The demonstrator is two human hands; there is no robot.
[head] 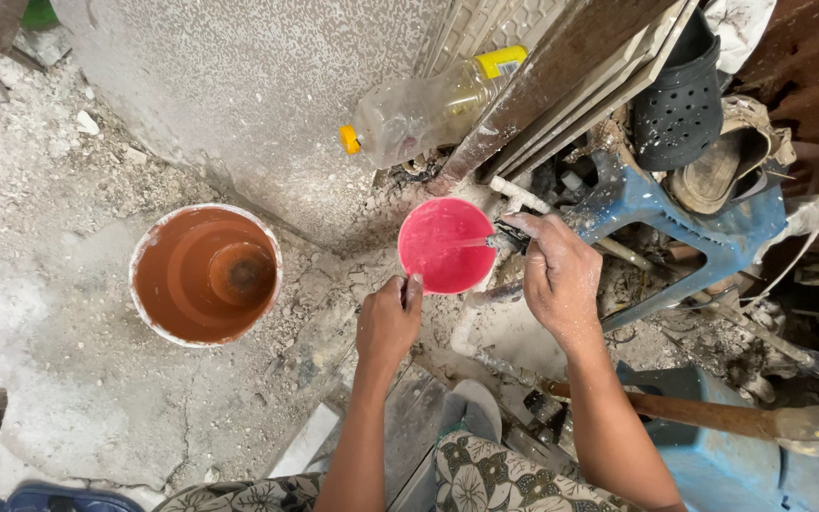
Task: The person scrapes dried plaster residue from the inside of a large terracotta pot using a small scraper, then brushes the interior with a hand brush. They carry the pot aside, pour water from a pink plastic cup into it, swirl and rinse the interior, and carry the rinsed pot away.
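— Nearest the lens? 
— Floral-patterned knees point(485, 479). Beyond, an orange bucket point(206, 275) stands left on rubble.
— The hands?
— Left hand point(388, 322) pinches a pink bowl's point(445, 245) rim; right hand point(559, 275) is curled around a tap point(507, 240) over it.

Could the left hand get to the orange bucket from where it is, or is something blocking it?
Probably yes. The left hand grips the pink bowl's rim, and only bare dusty ground lies between it and the orange bucket; it must release the bowl first.
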